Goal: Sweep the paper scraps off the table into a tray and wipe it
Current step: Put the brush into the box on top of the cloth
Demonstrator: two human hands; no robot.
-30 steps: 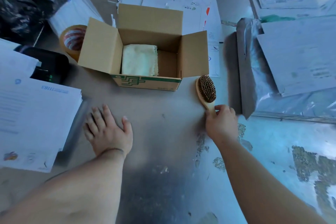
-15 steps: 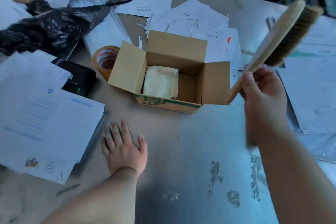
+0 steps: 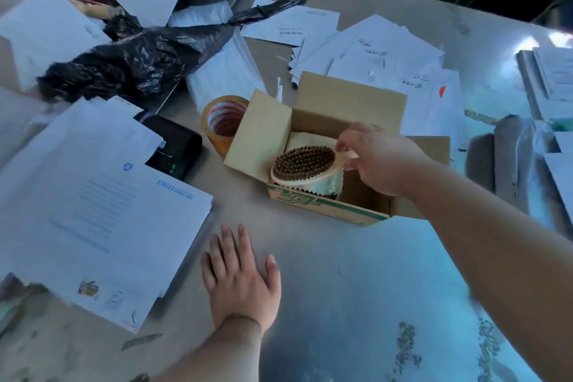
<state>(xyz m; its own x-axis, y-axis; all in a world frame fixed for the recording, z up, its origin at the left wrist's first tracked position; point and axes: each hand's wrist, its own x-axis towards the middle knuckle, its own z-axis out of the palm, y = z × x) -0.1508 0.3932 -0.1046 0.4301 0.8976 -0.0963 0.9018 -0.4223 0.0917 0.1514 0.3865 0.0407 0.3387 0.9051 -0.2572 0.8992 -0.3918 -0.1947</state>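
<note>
**A light wooden oval brush point(image 3: 302, 166) with brown bristles is being held low in an open brown cardboard box point(image 3: 325, 205).**

Nearest, the left hand point(image 3: 240, 282) is being rested flat, fingers spread, on the grey metal worktop point(image 3: 341, 288), with grey paper scraps point(image 3: 406, 347) lying well to its right. Beyond, the brush is being pinched by its short handle between the thumb and fingers of the right hand point(image 3: 378, 158), bristles up, just above a folded pale yellow cloth point(image 3: 328, 184), the only other content seen in the box. The brush is judged light and rigid, best taken by the handle. The cloth is judged soft and limp, best lifted by a folded edge. Farther back, a tan tape roll point(image 3: 223, 121) is sitting against the box's left flap.
</note>
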